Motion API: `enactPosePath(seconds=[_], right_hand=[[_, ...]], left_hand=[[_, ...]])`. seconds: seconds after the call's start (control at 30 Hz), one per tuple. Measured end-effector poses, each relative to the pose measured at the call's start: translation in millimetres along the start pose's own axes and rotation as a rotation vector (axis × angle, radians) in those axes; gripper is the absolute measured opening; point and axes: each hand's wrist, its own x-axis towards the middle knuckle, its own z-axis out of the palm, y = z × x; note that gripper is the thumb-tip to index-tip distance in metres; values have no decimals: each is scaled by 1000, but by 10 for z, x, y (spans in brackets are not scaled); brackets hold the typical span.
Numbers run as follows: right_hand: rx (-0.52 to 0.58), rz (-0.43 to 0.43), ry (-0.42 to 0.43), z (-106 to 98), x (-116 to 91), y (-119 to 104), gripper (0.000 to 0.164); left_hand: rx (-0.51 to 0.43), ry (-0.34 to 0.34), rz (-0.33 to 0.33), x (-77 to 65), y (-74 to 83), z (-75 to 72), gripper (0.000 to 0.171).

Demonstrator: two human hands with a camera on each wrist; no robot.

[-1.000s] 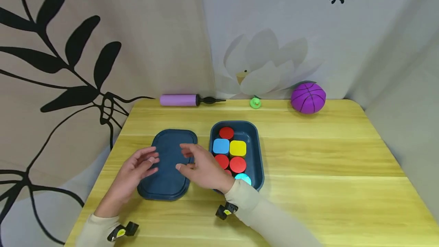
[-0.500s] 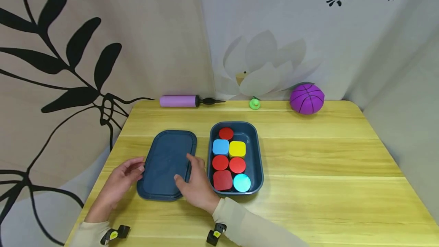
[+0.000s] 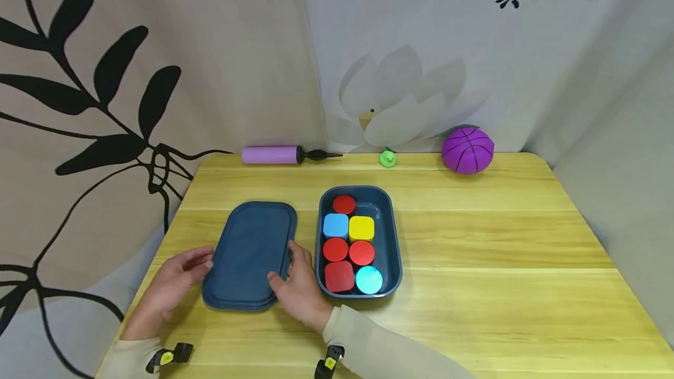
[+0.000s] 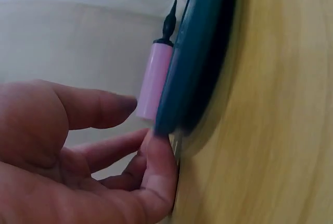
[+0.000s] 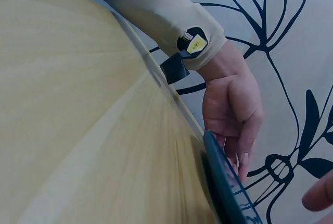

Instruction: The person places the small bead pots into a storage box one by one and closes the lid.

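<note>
A dark blue rectangular lid (image 3: pixel 250 256) with rounded corners lies on the table between both hands. At its left edge is my left hand (image 3: pixel 176 282); in the left wrist view its fingertips (image 4: pixel 158 143) touch the rim from below while the thumb stands apart. My right hand (image 3: pixel 302 291) is at the lid's right edge, thumb and forefinger spread along the rim. Right of it stands the matching blue box (image 3: pixel 389 250), holding several flat-topped blocks: round red ones (image 3: pixel 336 249), a square red block (image 3: pixel 339 276), a blue block (image 3: pixel 336 226), a yellow block (image 3: pixel 361 228) and a round light-blue block (image 3: pixel 368 279).
Along the back edge of the wooden table (image 3: pixel 474 285) lie a purple hand pump (image 3: pixel 271 155) with a black nozzle, a small green duck (image 3: pixel 387 159) and a purple ball (image 3: pixel 467 151). A patterned curtain (image 3: pixel 237 63) hangs behind.
Both hands came down from above the lid to its left and right edges. The right hand moved off the box, uncovering the square red and light-blue blocks.
</note>
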Motion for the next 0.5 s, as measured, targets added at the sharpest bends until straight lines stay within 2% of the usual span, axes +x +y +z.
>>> enactPosePath(seconds=[0.1, 0.23, 0.5], right_hand=[[11, 3, 14, 13, 4, 9, 71], [43, -10, 20, 18, 20, -9, 65], [71, -74, -5, -1, 25, -139, 62]], left_hand=[[-28, -11, -6, 17, -81, -54, 60], [-87, -61, 32, -7, -128, -125, 62], [-384, -233, 141, -96, -100, -324, 49]])
